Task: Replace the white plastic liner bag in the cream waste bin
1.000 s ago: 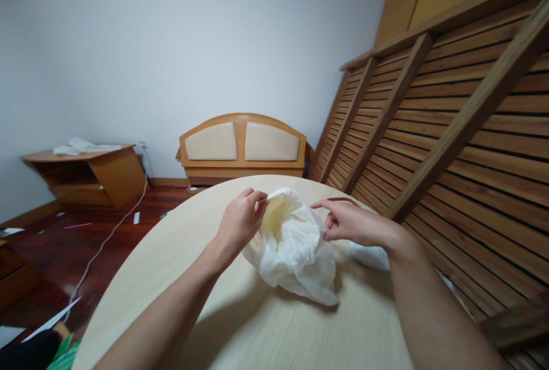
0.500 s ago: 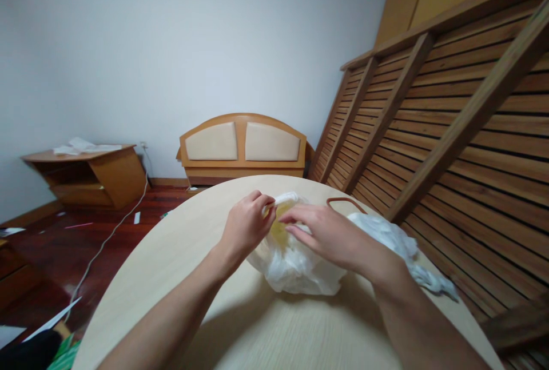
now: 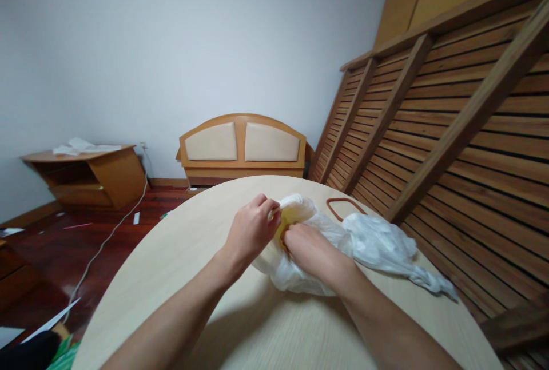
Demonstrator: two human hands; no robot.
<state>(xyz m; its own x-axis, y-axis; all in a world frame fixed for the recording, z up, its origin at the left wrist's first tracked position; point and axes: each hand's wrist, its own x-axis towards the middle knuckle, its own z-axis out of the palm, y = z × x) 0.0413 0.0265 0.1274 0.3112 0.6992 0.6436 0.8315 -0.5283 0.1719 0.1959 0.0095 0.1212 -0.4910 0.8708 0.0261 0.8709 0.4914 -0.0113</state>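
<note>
A white plastic bag (image 3: pixel 295 278) with something yellow showing inside its mouth stands on the round pale table (image 3: pixel 180 261). My left hand (image 3: pixel 255 224) pinches the bag's rim at the left of the opening. Into that opening reaches my right hand (image 3: pixel 311 247), its fingertips out of sight within the bag, so what they touch cannot be made out. Just right of it lies a second white plastic bag (image 3: pixel 381 241), its end twisted toward the table edge. Behind this one is a brown loop (image 3: pixel 343 204), perhaps a handle.
A slatted wooden frame (image 3: pixel 429 147) leans close along the table's right side. Beyond the table stands a headboard (image 3: pixel 242 141) with two cream panels. On the left are a low wooden cabinet (image 3: pixel 98 178) and a white cable (image 3: pixel 100 250) across the dark red floor.
My right hand has gone from above the bag's mouth down into it, fingers now hidden. My left hand keeps its pinch on the rim, shifted slightly right.
</note>
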